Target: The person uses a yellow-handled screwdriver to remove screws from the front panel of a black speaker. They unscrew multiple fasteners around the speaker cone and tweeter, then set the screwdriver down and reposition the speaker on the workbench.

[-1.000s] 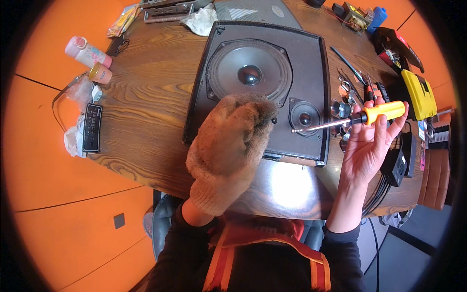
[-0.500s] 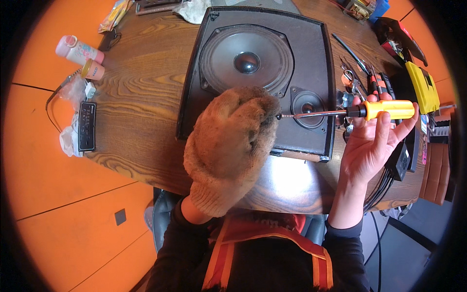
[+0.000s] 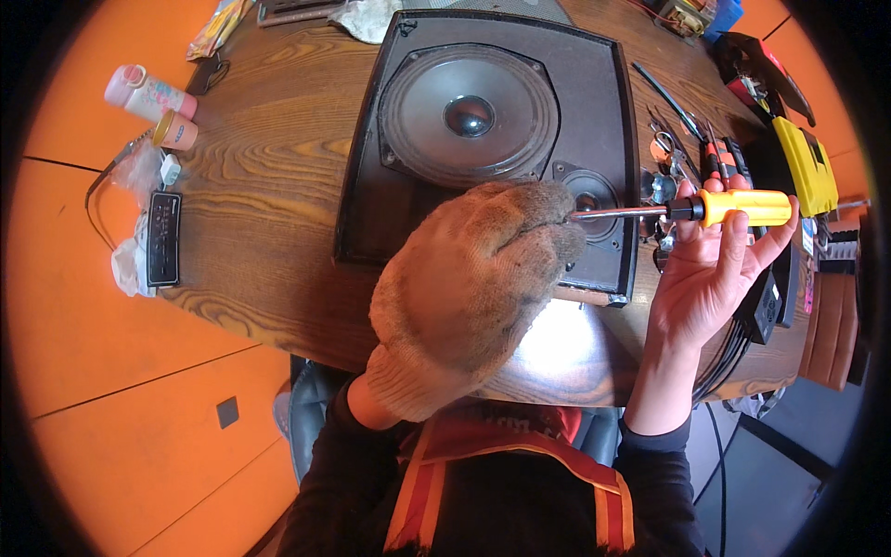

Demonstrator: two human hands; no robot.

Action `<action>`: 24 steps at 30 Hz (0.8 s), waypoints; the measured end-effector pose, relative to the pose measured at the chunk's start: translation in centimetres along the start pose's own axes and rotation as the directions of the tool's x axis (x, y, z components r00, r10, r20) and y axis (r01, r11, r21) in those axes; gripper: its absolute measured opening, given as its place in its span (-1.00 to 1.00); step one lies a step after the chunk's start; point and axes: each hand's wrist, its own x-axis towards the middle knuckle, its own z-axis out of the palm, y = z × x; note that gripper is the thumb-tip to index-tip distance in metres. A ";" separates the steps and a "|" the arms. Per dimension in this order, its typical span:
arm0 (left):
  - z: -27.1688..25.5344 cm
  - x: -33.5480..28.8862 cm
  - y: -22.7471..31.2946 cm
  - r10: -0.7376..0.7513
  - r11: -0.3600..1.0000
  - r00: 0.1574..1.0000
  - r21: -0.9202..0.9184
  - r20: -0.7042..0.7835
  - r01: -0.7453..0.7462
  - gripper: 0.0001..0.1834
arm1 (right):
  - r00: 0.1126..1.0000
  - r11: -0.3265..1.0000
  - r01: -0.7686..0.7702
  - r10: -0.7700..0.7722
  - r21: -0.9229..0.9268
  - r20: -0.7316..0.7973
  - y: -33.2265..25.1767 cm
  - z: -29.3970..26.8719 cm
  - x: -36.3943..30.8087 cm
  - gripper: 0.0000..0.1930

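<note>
1. The left hand [image 3: 469,288], in a worn tan work glove, hovers over the lower part of the speaker panel [image 3: 492,139] and covers much of it. The gloved fingers [image 3: 543,209] are curled together, closed around the tip end of the screwdriver [image 3: 691,209], whose tip is hidden behind them.
2. The right hand [image 3: 710,269] is bare, just past the panel's right edge. Its fingers are clamped on the screwdriver's yellow handle, with the thumb on top near the black collar. The shaft runs level to the left, across the small tweeter [image 3: 589,197], into the glove.
3. The speaker panel lies flat on the wooden tabletop [image 3: 269,195]. Its large cone [image 3: 469,116] is in full view, but its lower edge and front corner are behind the glove, so what sits there cannot be made out.
4. Right of the panel lie mixed hand tools [image 3: 691,153] and a yellow case [image 3: 806,162], bent and crowded by the lens rim and hard to tell apart.
5. At the tabletop's left edge sit a pink bottle [image 3: 148,93], a small orange-capped jar [image 3: 174,130] and a black strip [image 3: 163,239] on crumpled plastic.
6. The top rim cuts off a cloth [image 3: 367,17] and a packet [image 3: 215,23].
</note>
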 end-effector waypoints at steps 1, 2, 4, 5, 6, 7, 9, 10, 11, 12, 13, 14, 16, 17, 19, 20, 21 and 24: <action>0.1 0.1 -0.1 -0.003 1.000 1.000 0.020 -0.008 0.003 -0.78 | 1.000 0.999 0.004 -0.005 0.038 0.026 0.0 0.1 0.0 -0.34; 0.0 0.1 -0.1 -0.001 0.999 1.000 0.035 -0.009 0.002 -0.78 | 1.000 1.000 -0.001 0.001 0.014 0.010 0.0 0.1 0.1 -0.34; -0.1 0.0 0.1 -0.080 0.997 0.997 0.021 0.008 0.080 -0.76 | 0.999 0.999 0.000 -0.002 0.054 0.037 0.0 0.0 0.2 -0.36; -0.3 -0.2 0.4 -0.161 0.987 0.987 -0.005 0.028 0.161 -0.73 | 1.000 1.000 0.011 -0.011 -0.001 -0.005 -0.1 -0.2 0.3 -0.36; -0.4 -0.4 0.6 -0.230 0.972 0.973 -0.044 0.031 0.231 -0.71 | 0.999 0.999 0.022 -0.023 -0.023 -0.024 -0.1 -0.4 0.3 -0.37; -0.4 -0.5 0.6 -0.303 0.940 0.953 -0.161 0.003 0.300 -0.75 | 0.999 0.998 0.020 -0.022 -0.052 -0.042 -0.2 -0.7 0.3 -0.38; -0.4 -0.8 0.7 -0.441 0.821 0.897 -0.414 -0.021 0.394 -0.77 | 0.998 0.999 0.022 -0.023 -0.031 -0.050 -0.2 -1.3 0.3 -0.45; -0.5 -1.0 0.6 -0.505 0.742 0.863 -0.523 -0.025 0.419 -0.76 | 0.999 1.000 0.019 -0.020 -0.022 -0.051 -0.1 -1.4 0.3 -0.49; -0.6 -1.2 0.6 -0.530 0.631 0.848 -0.672 -0.008 0.388 -0.75 | 0.999 0.999 0.022 -0.021 0.028 -0.035 -0.1 -1.5 0.4 -0.49; -0.7 -1.3 0.4 -0.543 0.434 0.840 -0.855 0.003 0.284 -0.73 | 1.000 0.997 0.024 -0.023 0.079 -0.020 -0.2 -1.4 0.5 -0.50; -0.8 -1.5 0.2 -0.551 0.204 0.834 -0.967 0.018 0.156 -0.70 | 0.999 0.995 0.022 -0.019 0.102 -0.032 -0.4 -1.0 0.6 -0.50; -0.9 -1.8 0.1 -0.521 0.024 0.851 -0.995 0.068 0.094 -0.60 | 0.986 1.000 0.012 -0.012 0.002 -0.164 -0.8 -0.5 0.8 -0.49; -0.8 -1.9 -0.4 -0.338 -0.262 0.929 -0.963 0.150 0.061 -0.54 | 0.986 0.998 -0.004 0.014 0.062 -0.163 -2.3 1.1 1.0 -0.45; -0.8 -2.0 -0.4 -0.247 -0.349 0.955 -0.934 0.163 0.069 -0.52 | 0.979 0.997 -0.016 0.030 0.073 -0.203 -3.2 1.9 1.1 -0.42; -0.9 -2.7 0.2 -0.231 -0.468 0.938 -0.875 0.259 0.127 -0.48 | 0.997 0.995 -0.064 0.061 -0.082 -0.037 -5.7 3.7 0.3 -0.34; -0.9 -2.8 0.4 -0.190 -0.497 0.943 -0.855 0.274 0.148 -0.48 | 0.996 0.974 -0.088 0.082 -0.208 -0.036 -6.5 4.8 -1.3 -0.35; -1.0 -3.1 0.9 -0.226 -0.491 0.919 -0.853 0.322 0.177 -0.47 | 0.991 0.965 -0.055 0.085 -0.254 0.108 -6.7 5.5 -1.9 -0.37; -1.1 -3.2 1.8 -0.184 -0.533 0.911 -0.816 0.370 0.224 -0.47 | 0.843 0.741 0.328 0.052 -0.587 0.536 -6.5 6.7 -3.0 -0.49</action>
